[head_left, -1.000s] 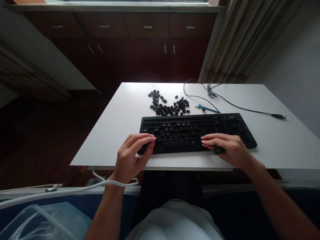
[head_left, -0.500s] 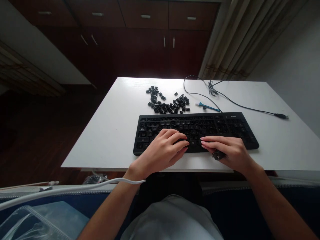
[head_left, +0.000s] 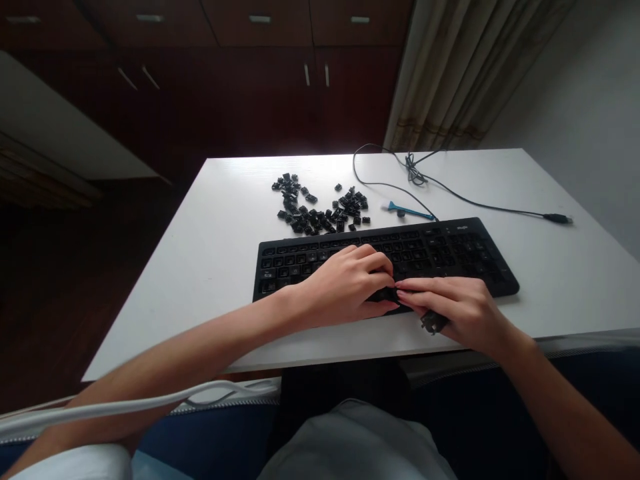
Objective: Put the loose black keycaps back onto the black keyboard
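Observation:
A black keyboard (head_left: 450,250) lies on the white table (head_left: 210,253) in front of me. My left hand (head_left: 345,287) rests on its lower middle rows with fingers curled, fingertips meeting those of my right hand (head_left: 460,307) near the front edge. The right hand lies flat over the keyboard's front edge, and a small dark piece (head_left: 433,323) is tucked under its thumb side. Whether the left fingers pinch anything is hidden. A pile of loose black keycaps (head_left: 320,213) lies just behind the keyboard.
A blue tool (head_left: 407,213) lies behind the keyboard, by its black cable (head_left: 480,203), which ends in a USB plug (head_left: 557,218). Dark wooden cabinets (head_left: 250,80) and a curtain (head_left: 460,73) stand behind the table. A white cord (head_left: 150,403) crosses my left forearm.
My left hand has moved from the keyboard's left front corner rightward to its middle, meeting the right hand's fingertips. The right hand stayed put with the dark piece. The view tilted down.

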Action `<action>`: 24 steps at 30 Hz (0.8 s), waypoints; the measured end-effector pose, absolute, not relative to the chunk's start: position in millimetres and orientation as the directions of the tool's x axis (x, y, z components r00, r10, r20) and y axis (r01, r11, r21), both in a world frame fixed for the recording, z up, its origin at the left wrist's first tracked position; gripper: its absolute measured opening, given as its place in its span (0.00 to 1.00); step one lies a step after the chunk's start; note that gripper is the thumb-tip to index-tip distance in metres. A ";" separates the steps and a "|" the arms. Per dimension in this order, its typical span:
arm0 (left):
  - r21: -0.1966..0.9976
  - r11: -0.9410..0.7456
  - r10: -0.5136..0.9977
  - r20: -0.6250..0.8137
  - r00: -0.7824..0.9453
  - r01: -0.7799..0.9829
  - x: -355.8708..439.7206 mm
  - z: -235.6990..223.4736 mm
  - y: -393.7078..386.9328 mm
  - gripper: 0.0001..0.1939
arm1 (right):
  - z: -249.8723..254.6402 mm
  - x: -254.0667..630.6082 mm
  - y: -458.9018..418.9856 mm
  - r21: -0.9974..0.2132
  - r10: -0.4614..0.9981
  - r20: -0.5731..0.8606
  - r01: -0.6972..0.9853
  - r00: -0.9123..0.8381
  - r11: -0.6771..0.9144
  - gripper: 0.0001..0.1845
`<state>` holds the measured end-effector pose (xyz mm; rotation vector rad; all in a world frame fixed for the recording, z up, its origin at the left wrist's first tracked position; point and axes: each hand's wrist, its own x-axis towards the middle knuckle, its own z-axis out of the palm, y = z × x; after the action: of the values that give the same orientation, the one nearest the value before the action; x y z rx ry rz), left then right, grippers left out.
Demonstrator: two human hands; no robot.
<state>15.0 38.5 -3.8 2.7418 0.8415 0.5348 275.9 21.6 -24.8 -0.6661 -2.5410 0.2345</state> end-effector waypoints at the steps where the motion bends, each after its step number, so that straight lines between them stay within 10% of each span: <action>1: 0.322 -0.806 0.582 0.288 0.760 0.496 15.4 -5.2 37.6 0.15 | -24.0 275.9 21.1 -0.279 0.501 0.413 0.418 -0.761 0.865 0.20; 9: 0.387 -0.755 0.648 0.322 0.690 0.529 15.7 -13.5 25.1 0.15 | -14.2 269.8 24.2 -0.392 0.551 0.363 0.413 -0.751 0.822 0.17; 14: 0.422 -0.753 0.649 0.343 0.679 0.505 13.8 -12.0 24.7 0.16 | 12.0 258.6 21.1 -0.739 0.769 0.426 0.307 -0.477 0.600 0.03; 19: 0.479 -0.735 0.674 0.434 0.598 0.480 -4.3 4.2 40.3 0.13 | 36.5 229.3 17.2 -0.879 0.920 0.374 -0.361 -0.115 0.311 0.29; 24: 0.488 -0.666 0.739 0.538 0.407 0.564 -29.4 4.0 67.0 0.10 | 35.6 198.7 17.7 -0.935 0.940 0.264 -0.295 -0.218 0.194 0.27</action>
<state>-29.4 67.0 4.0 2.4337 1.1484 1.1076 198.7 17.7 35.6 -0.7026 -1.2838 1.3278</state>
